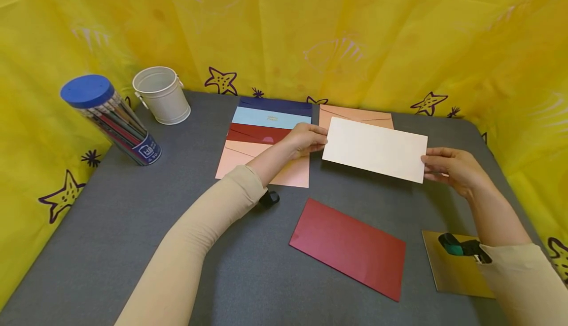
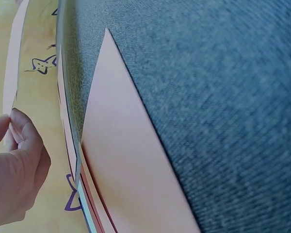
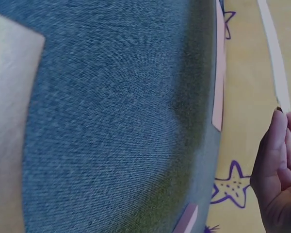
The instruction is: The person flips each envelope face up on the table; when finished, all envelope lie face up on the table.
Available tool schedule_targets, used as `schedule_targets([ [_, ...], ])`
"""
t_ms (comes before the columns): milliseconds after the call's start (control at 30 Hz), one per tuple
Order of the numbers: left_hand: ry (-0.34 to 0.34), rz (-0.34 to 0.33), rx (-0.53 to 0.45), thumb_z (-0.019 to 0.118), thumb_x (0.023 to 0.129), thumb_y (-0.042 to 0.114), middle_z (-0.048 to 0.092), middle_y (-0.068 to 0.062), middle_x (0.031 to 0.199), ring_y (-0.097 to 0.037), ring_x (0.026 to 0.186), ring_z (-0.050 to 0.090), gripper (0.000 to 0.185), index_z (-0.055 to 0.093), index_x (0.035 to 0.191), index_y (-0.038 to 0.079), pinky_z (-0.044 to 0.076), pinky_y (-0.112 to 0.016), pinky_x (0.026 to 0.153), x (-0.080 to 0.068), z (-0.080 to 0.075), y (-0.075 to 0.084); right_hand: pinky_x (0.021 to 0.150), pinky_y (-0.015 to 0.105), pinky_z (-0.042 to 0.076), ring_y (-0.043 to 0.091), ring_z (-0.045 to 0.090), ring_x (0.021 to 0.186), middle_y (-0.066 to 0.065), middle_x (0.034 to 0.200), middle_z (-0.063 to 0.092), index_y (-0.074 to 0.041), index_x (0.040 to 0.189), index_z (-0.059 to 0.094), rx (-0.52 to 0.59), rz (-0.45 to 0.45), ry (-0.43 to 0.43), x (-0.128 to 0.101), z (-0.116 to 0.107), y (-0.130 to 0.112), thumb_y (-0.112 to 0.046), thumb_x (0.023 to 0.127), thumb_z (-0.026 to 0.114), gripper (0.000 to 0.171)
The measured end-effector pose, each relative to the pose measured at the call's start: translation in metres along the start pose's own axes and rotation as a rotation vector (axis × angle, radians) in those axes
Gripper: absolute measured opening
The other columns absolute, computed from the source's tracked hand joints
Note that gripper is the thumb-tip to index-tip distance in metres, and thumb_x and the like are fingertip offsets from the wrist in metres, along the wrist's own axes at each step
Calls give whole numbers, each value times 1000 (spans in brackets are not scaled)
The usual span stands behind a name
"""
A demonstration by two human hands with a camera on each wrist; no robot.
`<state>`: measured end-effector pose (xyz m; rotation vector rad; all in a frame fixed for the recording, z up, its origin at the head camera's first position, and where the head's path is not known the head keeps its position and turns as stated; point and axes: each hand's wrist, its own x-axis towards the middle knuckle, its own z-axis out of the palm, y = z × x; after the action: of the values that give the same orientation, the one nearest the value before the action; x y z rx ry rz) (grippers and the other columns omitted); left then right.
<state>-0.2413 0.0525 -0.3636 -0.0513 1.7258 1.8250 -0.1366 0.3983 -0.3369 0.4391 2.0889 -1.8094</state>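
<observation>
I hold a cream envelope [image 1: 374, 149] flat in the air over the grey table [image 1: 133, 227]. My left hand [image 1: 320, 137] pinches its left short edge and my right hand [image 1: 428, 165] pinches its right short edge. In the left wrist view my left hand [image 2: 12, 127] grips the envelope's thin edge [image 2: 12, 73]. The right wrist view shows my right hand [image 3: 281, 145] at the end of the same edge [image 3: 275, 63]. Under my left forearm lies a fanned stack of envelopes [image 1: 266, 128]: navy, light blue, red and peach.
A dark red envelope [image 1: 350, 247] lies in front of me, with a gold card [image 1: 448, 271] at the front right. A peach envelope [image 1: 355, 115] lies behind the held one. A white bucket [image 1: 161, 94] and a blue-lidded pencil tube [image 1: 111, 119] stand at the back left. Yellow cloth [image 1: 355, 30] walls the table.
</observation>
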Motion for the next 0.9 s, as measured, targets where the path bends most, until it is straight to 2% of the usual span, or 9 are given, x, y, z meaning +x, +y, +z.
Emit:
schedule_targets([
  [100, 5, 18, 10, 61, 92, -4, 62, -11, 114, -10, 81, 59, 39, 59, 131, -3, 55, -30, 98, 0, -1, 0, 66, 21, 60, 9, 65, 70, -8, 80, 67, -25, 88, 70, 62, -9, 9, 1, 0, -1, -15, 94, 66, 11],
  [200, 12, 40, 8, 63, 92, -4, 63, -10, 110, -11, 82, 61, 37, 60, 129, -3, 53, -35, 104, 0, -2, 1, 66, 21, 60, 10, 66, 70, -7, 79, 70, -22, 87, 72, 136, -20, 5, 2, -1, -3, -12, 94, 66, 14],
  [467, 35, 95, 52, 66, 91, 0, 61, -2, 95, -12, 86, 63, 35, 63, 126, -1, 57, -31, 96, 0, -5, 2, 66, 22, 60, 12, 68, 70, -2, 80, 73, -14, 88, 74, 308, -83, -46, 5, -3, -5, -4, 95, 61, 18],
  [567, 46, 105, 62, 68, 90, 2, 64, -5, 100, -12, 89, 64, 34, 65, 124, 0, 56, -34, 99, 0, -6, 2, 67, 23, 61, 14, 69, 71, 0, 80, 73, -11, 88, 74, 339, -98, -61, 6, -3, -5, -2, 95, 60, 19],
  [767, 70, 116, 127, 70, 90, 8, 66, -16, 125, -18, 100, 68, 33, 67, 122, 3, 53, -39, 104, 0, -7, 3, 69, 24, 61, 16, 70, 72, 2, 82, 74, -9, 89, 75, 367, -124, -86, 7, -3, -4, 0, 95, 59, 19],
  [900, 99, 149, 164, 73, 88, 12, 68, -14, 122, -16, 96, 68, 31, 69, 118, 4, 55, -35, 100, -1, -8, 3, 71, 27, 62, 18, 73, 77, 5, 87, 76, -5, 93, 74, 417, -167, -156, 9, -3, -2, 3, 97, 53, 22],
])
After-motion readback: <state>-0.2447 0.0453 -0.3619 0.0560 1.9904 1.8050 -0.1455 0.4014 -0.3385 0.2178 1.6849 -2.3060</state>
